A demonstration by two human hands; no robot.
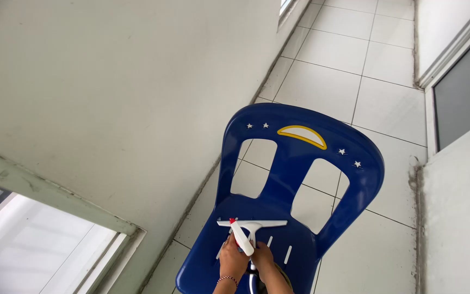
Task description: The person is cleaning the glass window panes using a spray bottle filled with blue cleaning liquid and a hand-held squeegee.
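A blue plastic chair [300, 163] stands on the white tiled floor, its backrest cut with two openings and marked with small stars and a yellow arc. On its seat lies a white squeegee [252, 224], blade across. My right hand [263, 258] is closed on its handle. My left hand [232, 260], a beaded bracelet at the wrist, grips a slim white spray bottle with a red tip [241, 237] that crosses over the squeegee handle. Both hands sit close together at the bottom edge, above the seat.
A pale wall [110, 98] runs along the left with a window frame [55, 196] at its lower part. A grey door or panel in a white frame [463, 92] stands at the right. White floor tiles [344, 60] stretch beyond the chair.
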